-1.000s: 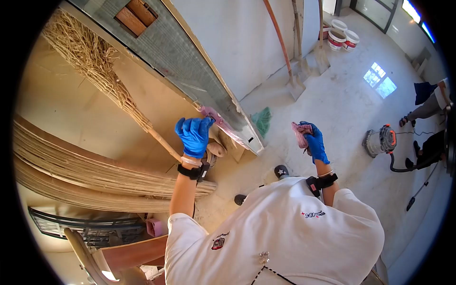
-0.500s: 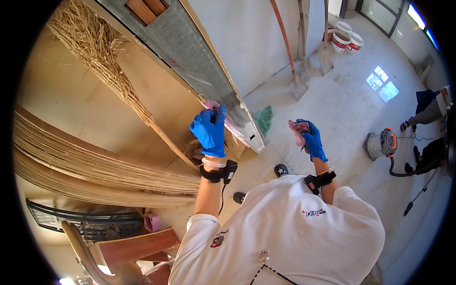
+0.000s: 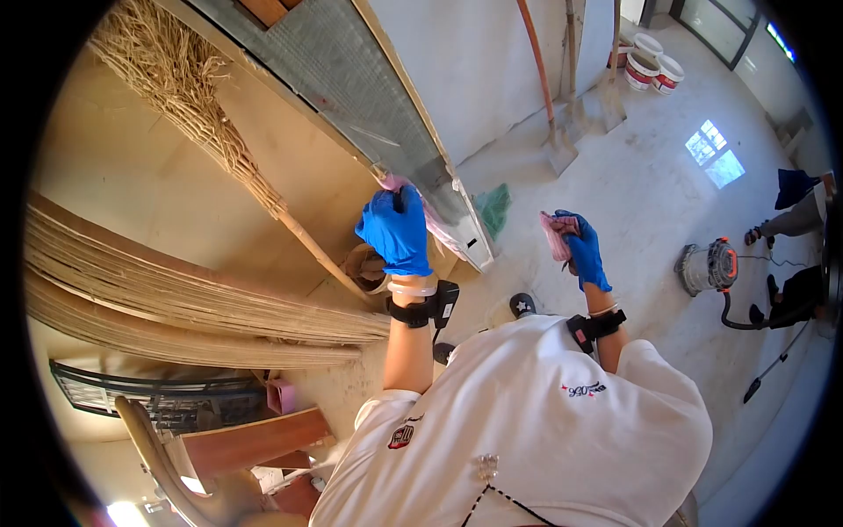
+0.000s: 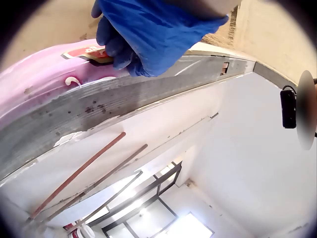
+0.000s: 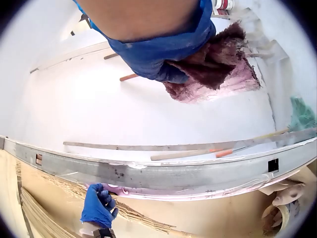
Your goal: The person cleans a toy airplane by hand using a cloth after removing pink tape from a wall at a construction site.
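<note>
Pale floor (image 3: 623, 189); metal frame (image 3: 351, 92) at eleven o'clock. Left hand (image 3: 395, 233) pinches pink film (image 4: 39, 79); right hand (image 3: 587, 255) grips cloth (image 3: 557, 234), three o'clock. Likely peeling; next needs steady pull.

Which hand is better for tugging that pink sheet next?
Probably the left hand: it is right at the pink sheet, beside the grey frame. The right hand is farther off and busy holding a crumpled cloth.

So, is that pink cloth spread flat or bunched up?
Bunched up: held in the right grip, the pink cloth shows creases, its darker part lapping over the paler one in the right wrist view.
</note>
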`<state>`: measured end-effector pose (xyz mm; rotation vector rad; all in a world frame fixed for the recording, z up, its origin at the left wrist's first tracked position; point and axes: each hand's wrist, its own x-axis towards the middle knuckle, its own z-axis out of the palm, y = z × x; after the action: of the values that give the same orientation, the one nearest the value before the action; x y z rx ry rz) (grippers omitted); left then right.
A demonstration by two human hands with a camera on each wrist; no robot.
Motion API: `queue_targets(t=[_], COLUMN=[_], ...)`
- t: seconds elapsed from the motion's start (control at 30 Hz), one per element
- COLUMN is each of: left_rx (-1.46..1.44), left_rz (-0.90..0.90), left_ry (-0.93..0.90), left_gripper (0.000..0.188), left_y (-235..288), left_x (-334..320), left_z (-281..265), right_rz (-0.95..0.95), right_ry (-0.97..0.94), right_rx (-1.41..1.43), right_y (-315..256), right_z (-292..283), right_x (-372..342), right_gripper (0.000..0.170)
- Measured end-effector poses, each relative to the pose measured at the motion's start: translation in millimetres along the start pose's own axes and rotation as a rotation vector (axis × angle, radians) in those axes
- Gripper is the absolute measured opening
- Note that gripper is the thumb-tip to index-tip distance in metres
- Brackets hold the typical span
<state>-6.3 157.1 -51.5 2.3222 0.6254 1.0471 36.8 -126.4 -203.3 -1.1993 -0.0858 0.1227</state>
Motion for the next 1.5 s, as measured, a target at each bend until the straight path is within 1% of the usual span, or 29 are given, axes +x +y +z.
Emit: queue_targets(t=[0.03, 0.17, 0.23, 0.27, 0.33, 0.4, 0.47, 0.53, 0.57, 0.63, 0.7, 0.8, 0.87, 0.9, 0.97, 1.0, 1.03, 1.1, 1.13, 1.17, 1.23, 1.27, 1.3, 1.37, 1.43, 1.5], left_rx=[-0.011, 0.055, 0.049, 0.051, 0.088, 0.094, 0.098, 0.158, 0.157, 0.252, 0.283, 0.215, 0.225, 0.225, 0.122, -0.270, -0.276, -1.065, -1.241, -1.528, -1.695, -1.580, -1.587, -1.392, -1.354, -0.909], left_rz=[-0.042, -0.054, -0.012, -0.019, 0.070, 0.089, 0.112, 0.198, 0.197, 0.212, 0.210, 0.153, 0.105, 0.091, 0.228, 0.088, 0.075, -0.050, -0.221, -0.279, -0.380, -0.337, -0.341, -0.195, -0.185, -0.240], left_ry=[-0.010, -0.011, 0.027, 0.026, 0.015, 0.017, 0.019, 0.007, 0.006, 0.096, 0.159, 0.158, 0.065, 0.086, 0.273, 0.286, 0.327, 0.102, 0.077, 0.134, 0.178, 0.268, 0.275, 0.137, 0.129, 0.100], left_gripper=[0.020, 0.018, 0.017, 0.017, 0.016, 0.016, 0.016, 0.016, 0.016, 0.017, 0.023, 0.023, 0.022, 0.022, 0.018, 0.021, 0.021, 0.024, 0.023, 0.024, 0.023, 0.023, 0.023, 0.024, 0.025, 0.028], left_y=[1.5, -6.7, -3.3, -5.9, -9.9, -8.4, -9.2, -17.5, -25.6, -46.6, -59.2, -56.4, -46.3, -48.1, -61.7, -76.3, -73.8, -66.9, -66.5, -62.4, -76.6, -84.3, -94.8, -111.8, -121.1, -138.1], left_x=[0.3, 0.2, 0.1, 0.0, 1.1, 2.6, 6.2, 11.0, 14.1, 21.9, 30.2, 32.3, 31.3, 31.9, 36.6, 38.5, 40.8, 42.1, 43.6, 48.1, 54.4, 55.2, 57.0, 55.8, 56.3, 59.8], left_z=[-0.2, 6.7, 4.3, 4.8, 4.9, 0.3, -4.5, -12.3, -16.4, -28.2, -50.2, -70.4, -76.3, -75.2, -64.0, -50.1, -50.2, -50.4, -47.1, -39.2, -23.0, -13.8, -10.3, -8.0, -14.2, -20.6], right_rz=[0.014, 0.043, 0.055, 0.063, 0.067, 0.068, 0.029, 0.038, 0.048, 0.061, 0.068, 0.057, 0.068, 0.061, -0.009, -0.051, -0.091, -0.035, -0.016, 0.004, -0.038, -0.093, -0.141, -0.106, -0.116, -0.136], right_ry=[-0.016, -0.064, -0.058, -0.051, -0.051, -0.047, -0.047, -0.022, 0.002, 0.016, 0.028, -0.007, -0.046, -0.070, -0.105, -0.141, -0.177, -0.150, -0.121, -0.087, -0.120, -0.120, -0.112, -0.092, -0.096, -0.089], right_rx=[-0.019, -0.030, -0.027, -0.023, -0.031, -0.038, -0.055, -0.048, -0.040, -0.041, -0.038, -0.094, -0.078, -0.087, -0.089, -0.064, -0.105, -0.204, -0.228, -0.252, -0.245, -0.199, -0.151, -0.197, -0.238, -0.214], right_y=[0.4, 7.0, 1.7, -0.7, -1.2, 1.7, 9.3, 1.2, -2.0, -0.9, 2.2, 5.4, 4.2, 4.5, 5.5, 4.9, -4.4, -9.1, -11.3, -13.9, -17.5, -14.7, -13.2, -36.7, -43.7, -41.7], right_z=[0.9, -0.2, 4.9, 6.8, 5.4, 1.4, -7.3, -4.8, -3.4, -5.3, -6.9, -6.6, -2.1, -0.8, 1.8, 5.6, 12.2, 12.1, 11.2, 11.2, 14.2, 15.8, 17.4, 37.4, 49.2, 62.2], right_x=[0.9, 3.8, 2.3, 1.3, 1.1, 1.2, 3.1, -0.7, -2.5, -3.2, -1.5, 0.3, 2.1, 2.7, 3.0, 2.8, -0.1, 0.3, 1.7, 3.2, 7.5, 10.0, 8.4, -0.8, -4.9, -13.8], right_gripper=[0.044, 0.045, 0.045, 0.045, 0.044, 0.044, 0.044, 0.044, 0.044, 0.045, 0.045, 0.045, 0.045, 0.045, 0.044, 0.045, 0.044, 0.045, 0.045, 0.045, 0.045, 0.047, 0.050, 0.048, 0.047, 0.046])
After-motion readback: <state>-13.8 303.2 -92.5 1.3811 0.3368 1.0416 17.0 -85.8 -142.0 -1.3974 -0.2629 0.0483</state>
